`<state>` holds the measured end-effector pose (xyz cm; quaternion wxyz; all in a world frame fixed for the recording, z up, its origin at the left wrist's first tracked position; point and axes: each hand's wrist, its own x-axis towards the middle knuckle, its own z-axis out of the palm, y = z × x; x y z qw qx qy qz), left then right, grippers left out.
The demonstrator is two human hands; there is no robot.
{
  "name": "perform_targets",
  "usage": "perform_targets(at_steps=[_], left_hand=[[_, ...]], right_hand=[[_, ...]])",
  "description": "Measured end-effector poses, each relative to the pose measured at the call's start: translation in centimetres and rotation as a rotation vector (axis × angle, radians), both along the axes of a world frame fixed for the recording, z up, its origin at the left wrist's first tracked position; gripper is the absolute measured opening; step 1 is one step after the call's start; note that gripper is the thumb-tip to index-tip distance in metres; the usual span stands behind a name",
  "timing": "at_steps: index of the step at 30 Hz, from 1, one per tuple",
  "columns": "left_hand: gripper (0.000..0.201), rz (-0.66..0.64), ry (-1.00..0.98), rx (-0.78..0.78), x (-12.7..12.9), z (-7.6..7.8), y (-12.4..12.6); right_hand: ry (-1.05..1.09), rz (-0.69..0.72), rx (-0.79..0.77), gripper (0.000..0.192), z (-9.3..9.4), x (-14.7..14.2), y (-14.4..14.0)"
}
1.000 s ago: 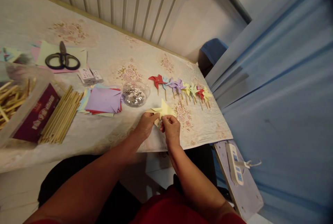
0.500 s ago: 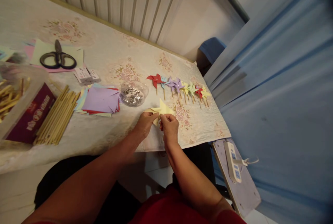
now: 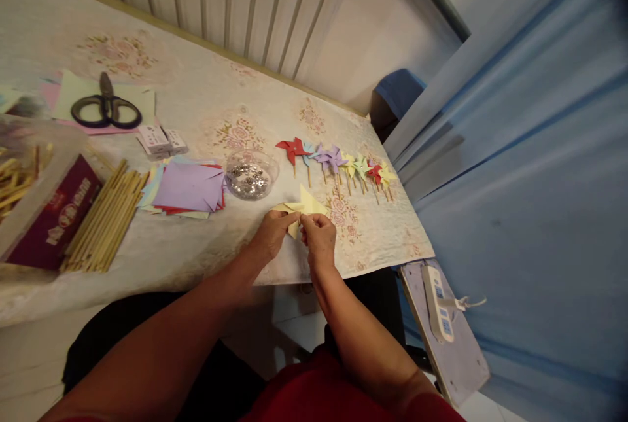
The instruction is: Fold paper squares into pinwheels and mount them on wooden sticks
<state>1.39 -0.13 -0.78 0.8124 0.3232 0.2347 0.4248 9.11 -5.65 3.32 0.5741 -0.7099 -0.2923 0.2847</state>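
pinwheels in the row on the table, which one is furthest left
The red pinwheel, at the row's left end nearest the clear bowl of pins; the ones to its right are blue, purple, yellow and green.

Two bare forearms are seen, with no sleeves reaching the wrists and no rings, watch or bracelets to be made out on the left hand or the right hand. A red garment is worn below the forearms — dark clothing lies beside it.
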Motion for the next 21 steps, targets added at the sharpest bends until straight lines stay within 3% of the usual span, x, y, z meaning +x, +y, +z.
perform_targets(at_steps=[21], left_hand=[[0.023, 0.024, -0.021, -0.045, 0.16, 0.58, -0.28]], right_hand=[[-0.018, -0.042, -0.015, 0.019, -0.24, 0.12, -0.03]])
